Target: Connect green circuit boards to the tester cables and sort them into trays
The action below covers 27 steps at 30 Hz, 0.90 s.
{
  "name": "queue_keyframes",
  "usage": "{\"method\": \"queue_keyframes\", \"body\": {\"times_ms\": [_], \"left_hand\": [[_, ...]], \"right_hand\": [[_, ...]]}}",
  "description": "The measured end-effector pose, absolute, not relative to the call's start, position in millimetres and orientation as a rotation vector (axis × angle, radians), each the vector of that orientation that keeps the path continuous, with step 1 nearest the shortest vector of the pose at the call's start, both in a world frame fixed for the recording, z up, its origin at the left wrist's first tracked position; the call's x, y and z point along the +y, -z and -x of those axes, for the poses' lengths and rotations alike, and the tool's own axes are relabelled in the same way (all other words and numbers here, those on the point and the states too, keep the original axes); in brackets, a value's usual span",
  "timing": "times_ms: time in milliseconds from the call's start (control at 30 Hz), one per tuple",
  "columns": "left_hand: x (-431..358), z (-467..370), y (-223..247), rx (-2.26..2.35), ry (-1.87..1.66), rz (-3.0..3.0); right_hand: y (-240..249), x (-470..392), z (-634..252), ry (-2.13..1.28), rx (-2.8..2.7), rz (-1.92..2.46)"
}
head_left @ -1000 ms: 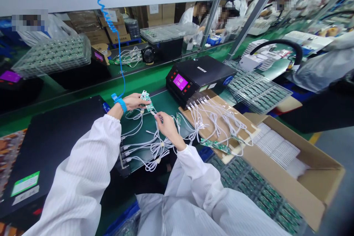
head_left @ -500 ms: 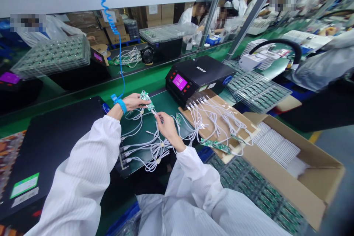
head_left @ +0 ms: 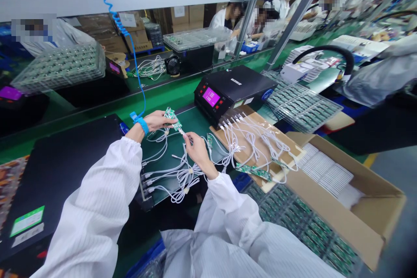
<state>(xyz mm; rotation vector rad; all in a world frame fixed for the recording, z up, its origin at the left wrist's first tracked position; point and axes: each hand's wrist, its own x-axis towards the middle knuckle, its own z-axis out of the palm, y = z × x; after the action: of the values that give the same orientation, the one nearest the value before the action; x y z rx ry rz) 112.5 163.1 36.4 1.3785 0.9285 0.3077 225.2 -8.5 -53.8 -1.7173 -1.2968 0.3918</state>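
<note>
Green circuit board [head_left: 171,117], white cable plug [head_left: 181,131]

Left hand [head_left: 157,121]: thumb and fingers closed on board, left of black instrument [head_left: 239,89]. Right hand [head_left: 197,148]: pinching plug at board's near end, same side of instrument; can't tell if seated.

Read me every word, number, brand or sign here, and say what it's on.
None is legible.
Purple screen on the black machine: text too small.
Labels on its top and side: too small.
Green-and-white sticker on the left black case: blurred.
Papers on the background cartons: blurred.
Held circuit board: nothing readable.
</note>
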Motion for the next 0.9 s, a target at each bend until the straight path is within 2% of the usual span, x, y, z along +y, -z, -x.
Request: {"method": "queue_keyframes", "body": {"times_ms": [600,900], "left_hand": [[157,-112,-39,0.949,-0.269,-1.442],[158,-113,-44,0.907,-0.44,-1.531]], "right_hand": [[49,-5,-216,-0.333,-1.168,1.669],[46,0,-211,-0.524,-1.106,1.485]]}}
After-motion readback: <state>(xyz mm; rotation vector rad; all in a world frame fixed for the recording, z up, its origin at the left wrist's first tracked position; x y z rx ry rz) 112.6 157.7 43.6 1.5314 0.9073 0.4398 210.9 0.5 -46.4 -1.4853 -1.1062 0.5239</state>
